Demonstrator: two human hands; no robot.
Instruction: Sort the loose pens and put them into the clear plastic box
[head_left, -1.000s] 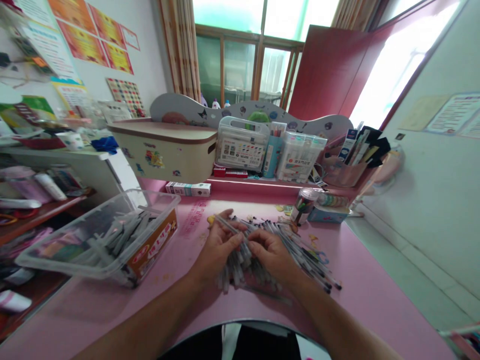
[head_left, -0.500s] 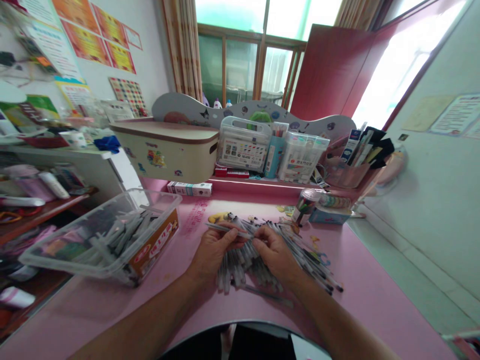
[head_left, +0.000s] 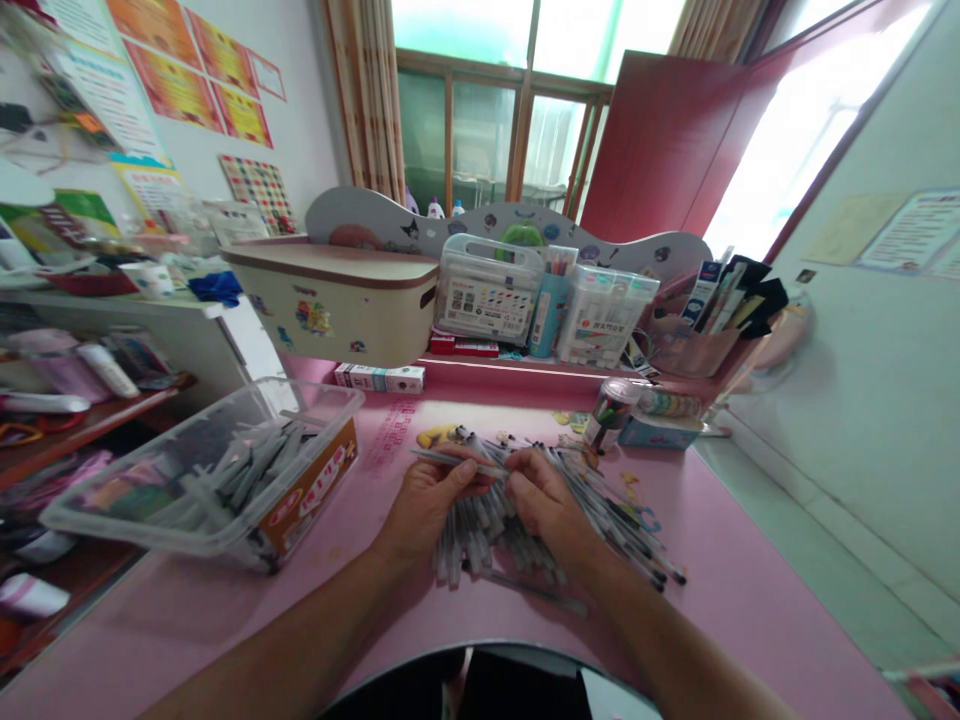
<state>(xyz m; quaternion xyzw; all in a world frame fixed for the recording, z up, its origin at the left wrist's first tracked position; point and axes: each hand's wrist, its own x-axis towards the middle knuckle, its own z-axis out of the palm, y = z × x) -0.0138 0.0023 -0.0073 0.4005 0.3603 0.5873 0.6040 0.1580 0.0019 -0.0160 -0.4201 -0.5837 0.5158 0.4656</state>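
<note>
A slim translucent pen lies across the fingers of my left hand, which is closed on it with the thumb on top. At the pen's right end, the thumb and fingertips of my right hand pinch together on it. Whether a cap or another small part is between those fingertips is hidden. Below and around both hands spreads a pile of similar pens, many with clear barrels and dark ends. One loose pen lies crosswise at the pile's near side.
To the left stands a clear plastic bin with more pens in it. A jar of pens and a blue box sit at the back right. Behind, a shelf carries a lidded cream box, marker cases and a pen holder.
My right hand's fingers have curled slightly more at the pen's end. The left hand and the pile look almost the same.
</note>
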